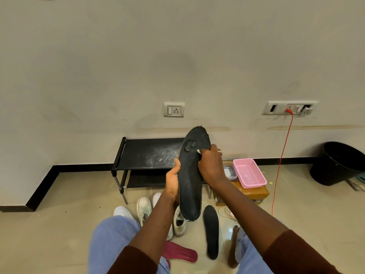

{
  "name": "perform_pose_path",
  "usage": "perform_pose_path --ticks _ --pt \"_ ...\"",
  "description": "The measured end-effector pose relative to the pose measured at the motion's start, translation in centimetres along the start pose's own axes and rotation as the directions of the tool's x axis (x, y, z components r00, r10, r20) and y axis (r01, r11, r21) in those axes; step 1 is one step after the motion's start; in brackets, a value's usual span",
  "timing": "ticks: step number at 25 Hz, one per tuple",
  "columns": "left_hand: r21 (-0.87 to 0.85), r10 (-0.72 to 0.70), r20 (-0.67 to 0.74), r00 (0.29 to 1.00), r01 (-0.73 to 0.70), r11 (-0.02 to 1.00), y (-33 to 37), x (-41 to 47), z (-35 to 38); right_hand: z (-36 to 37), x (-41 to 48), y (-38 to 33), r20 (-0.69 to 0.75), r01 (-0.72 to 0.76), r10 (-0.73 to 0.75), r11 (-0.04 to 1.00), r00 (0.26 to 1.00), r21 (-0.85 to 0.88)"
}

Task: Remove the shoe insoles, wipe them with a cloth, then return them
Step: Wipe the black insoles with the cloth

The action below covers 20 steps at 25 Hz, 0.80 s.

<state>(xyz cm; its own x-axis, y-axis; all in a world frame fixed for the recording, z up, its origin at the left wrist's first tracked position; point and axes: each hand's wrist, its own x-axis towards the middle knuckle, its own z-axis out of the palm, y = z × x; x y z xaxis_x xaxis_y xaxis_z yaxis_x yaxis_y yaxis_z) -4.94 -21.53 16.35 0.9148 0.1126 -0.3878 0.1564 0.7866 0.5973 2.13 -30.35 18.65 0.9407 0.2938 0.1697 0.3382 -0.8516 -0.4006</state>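
Observation:
A long black insole (pixel 190 175) stands upright in front of me, toe end up. My left hand (pixel 173 180) grips its left edge at mid-length, thumb on the front. My right hand (pixel 210 165) presses against its upper right side, fingers curled round a small white cloth (pixel 198 151) of which only a tip shows. A second black insole (pixel 211 232) lies on the floor between my knees. A dark pink insole (pixel 180 253) lies on the floor nearer me. White sneakers (pixel 145 209) stand on the floor below my hands.
A low black shoe rack (pixel 146 153) with a dusty top stands against the wall. A pink basket (pixel 248 173) sits on a yellow box (pixel 254 192) at the right. An orange cable (pixel 280 161) hangs from a wall socket. A black bin (pixel 337 163) is at far right.

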Motion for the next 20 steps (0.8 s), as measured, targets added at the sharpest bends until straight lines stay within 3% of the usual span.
perform_pose_path --ticks 2,5,11,14,20 --pt "0.009 -0.01 -0.006 1.0 0.01 1.0 0.0 -0.3 0.4 0.0 0.0 -0.4 -0.003 -0.058 0.058 0.997 0.998 0.051" --pt "0.081 -0.023 -0.021 1.0 0.025 0.996 -0.3 -0.4 0.8 -0.1 -0.2 -1.3 -0.031 -0.024 0.028 0.99 0.999 0.136" --pt "0.036 0.1 -0.045 0.994 -0.098 0.995 0.3 0.0 1.0 0.6 -2.4 -3.6 -0.048 0.249 -0.245 0.95 0.968 0.189" --pt "0.004 0.074 0.007 0.997 -0.074 0.997 0.4 -0.2 0.7 0.5 -1.2 -2.6 -0.026 0.154 -0.152 0.978 0.988 0.142" --pt "0.01 0.046 -0.029 0.998 -0.046 0.999 0.4 0.0 0.3 0.0 -0.2 -1.3 -0.029 -0.079 0.081 0.994 0.996 0.075"
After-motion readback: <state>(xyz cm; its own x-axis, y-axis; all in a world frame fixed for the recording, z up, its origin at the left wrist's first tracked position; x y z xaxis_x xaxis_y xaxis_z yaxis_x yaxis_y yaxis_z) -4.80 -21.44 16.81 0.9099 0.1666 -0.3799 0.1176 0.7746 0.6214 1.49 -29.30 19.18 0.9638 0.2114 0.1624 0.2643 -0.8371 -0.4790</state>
